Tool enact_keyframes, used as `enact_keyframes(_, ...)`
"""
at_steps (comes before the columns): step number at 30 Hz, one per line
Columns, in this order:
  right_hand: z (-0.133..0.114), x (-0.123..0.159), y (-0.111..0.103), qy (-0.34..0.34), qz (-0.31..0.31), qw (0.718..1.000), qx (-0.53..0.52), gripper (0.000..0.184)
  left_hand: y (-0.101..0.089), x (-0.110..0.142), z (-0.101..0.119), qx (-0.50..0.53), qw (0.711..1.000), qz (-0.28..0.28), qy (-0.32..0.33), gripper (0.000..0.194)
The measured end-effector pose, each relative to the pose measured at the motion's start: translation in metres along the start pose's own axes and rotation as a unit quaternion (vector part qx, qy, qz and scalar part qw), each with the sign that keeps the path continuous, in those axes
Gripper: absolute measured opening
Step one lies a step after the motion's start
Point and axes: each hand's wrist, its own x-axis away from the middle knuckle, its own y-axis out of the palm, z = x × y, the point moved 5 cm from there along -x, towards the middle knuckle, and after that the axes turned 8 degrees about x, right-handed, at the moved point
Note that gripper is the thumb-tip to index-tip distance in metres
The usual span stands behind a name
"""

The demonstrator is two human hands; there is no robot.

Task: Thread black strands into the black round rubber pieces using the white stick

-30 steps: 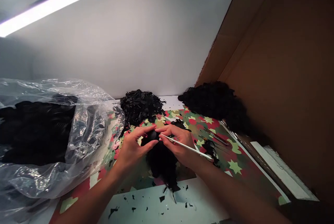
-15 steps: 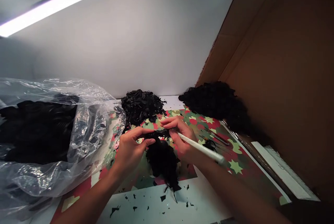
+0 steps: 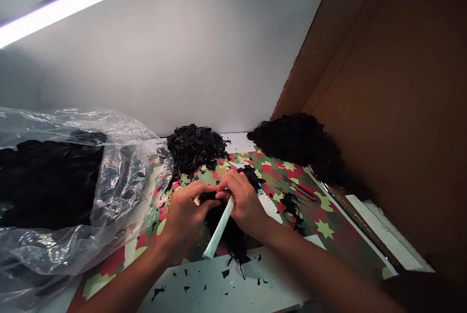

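My left hand (image 3: pixel 186 213) and my right hand (image 3: pixel 243 200) meet over a clump of black fluffy material (image 3: pixel 228 233) lying on a star-patterned sheet (image 3: pixel 321 225). The left fingers pinch the top of the clump. My right hand grips a thin white stick (image 3: pixel 219 228), blurred by motion, whose free end points down toward the near edge. The right fingers also touch the clump's top. Both hands are closed.
A clear plastic bag (image 3: pixel 73 186) full of black material fills the left. Two black piles sit behind: a flaky pile (image 3: pixel 195 145) and a fluffy pile (image 3: pixel 295 140). Metal tools (image 3: pixel 297 189) lie right of the hands. A cardboard wall (image 3: pixel 394 84) rises on the right. Black scraps (image 3: pixel 204 286) dot the white surface.
The white stick in my right hand has swung from pointing right to pointing down and left. My right hand has closed in toward my left over the clump.
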Motion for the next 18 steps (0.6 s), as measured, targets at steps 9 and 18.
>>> enact_keyframes(9, 0.005, -0.004, 0.006, 0.164, 0.044, 0.982, -0.08, 0.015, 0.006, 0.003, -0.002, 0.032, 0.998, 0.046, 0.015, 0.018)
enact_keyframes(18, 0.068, -0.005, -0.007, 0.263, 0.031, 0.963, -0.054, 0.011, -0.004, 0.009, 0.008, 0.123, 0.986, 0.105, 0.047, 0.016)
